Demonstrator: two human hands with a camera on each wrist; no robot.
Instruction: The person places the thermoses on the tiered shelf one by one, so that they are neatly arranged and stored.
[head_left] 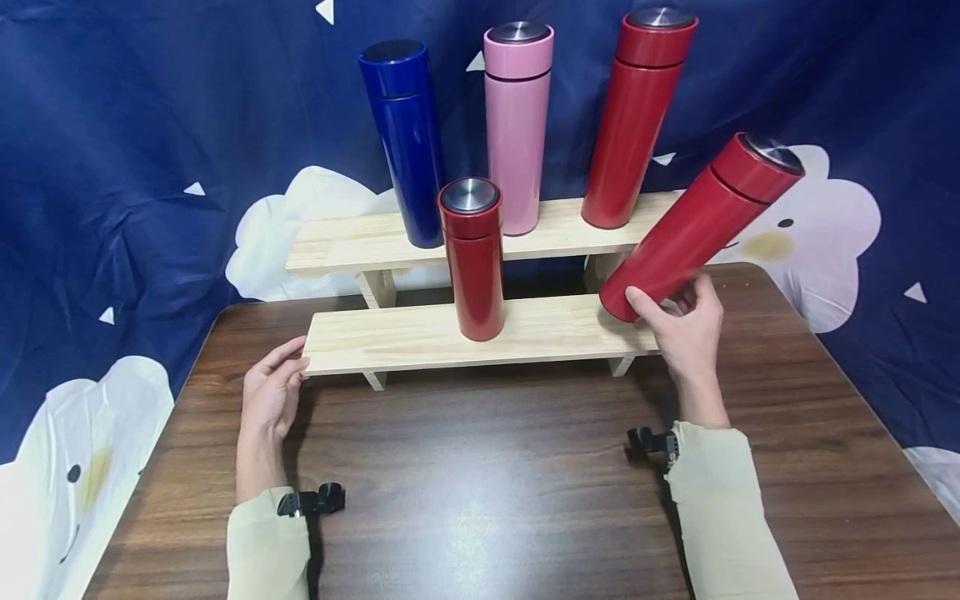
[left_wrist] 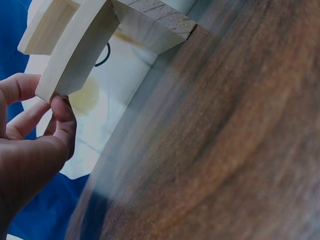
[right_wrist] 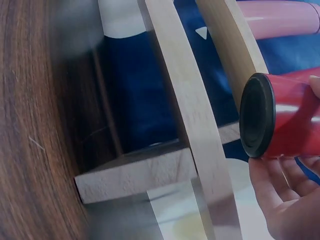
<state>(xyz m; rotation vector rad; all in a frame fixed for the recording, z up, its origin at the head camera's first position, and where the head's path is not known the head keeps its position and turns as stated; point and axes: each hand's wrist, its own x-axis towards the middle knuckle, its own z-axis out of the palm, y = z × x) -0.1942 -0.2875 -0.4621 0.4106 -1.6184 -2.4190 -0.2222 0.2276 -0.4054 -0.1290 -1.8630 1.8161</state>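
My right hand (head_left: 690, 325) grips a red thermos bottle (head_left: 701, 225) near its base. The bottle leans to the right over the right end of the lower shelf board, its dark base (right_wrist: 257, 115) off the wood in the right wrist view. My left hand (head_left: 272, 392) pinches the left end of the lower shelf board (head_left: 375, 340), thumb and fingers around its edge (left_wrist: 75, 60) in the left wrist view. Upright on that board stands a shorter-looking red thermos (head_left: 474, 267). A blue thermos (head_left: 405, 142), a pink one (head_left: 517, 133) and another red one (head_left: 637, 125) stand on the upper board (head_left: 337, 237).
The two-tier wooden stand rests on a brown wood-grain table (head_left: 480, 467) on short legs (head_left: 621, 365). Behind it hangs a dark blue cloth (head_left: 150, 100) with white cloud figures. Small black camera mounts sit at both wrists.
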